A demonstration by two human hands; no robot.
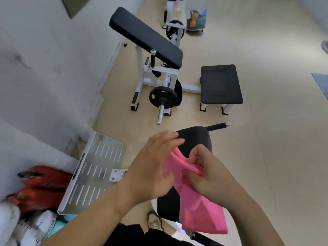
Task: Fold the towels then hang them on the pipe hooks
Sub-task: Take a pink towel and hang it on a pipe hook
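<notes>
A pink towel [204, 213] hangs bunched in front of me, over a black padded seat [195, 137]. My right hand [207, 173] pinches its upper edge between thumb and fingers. My left hand [152, 167] sits just left of the towel with fingers spread and extended, its thumb touching the cloth; motion blur hides whether it grips. The towel's lower part droops down past my right wrist. No pipe hooks are in view.
A white preacher-curl bench [147, 38] with a weight plate [163, 97] stands ahead, a black padded stool [221, 84] to its right. A slotted metal footplate [95, 171] lies at left, beside red objects [44, 185] and a white wall [44, 68].
</notes>
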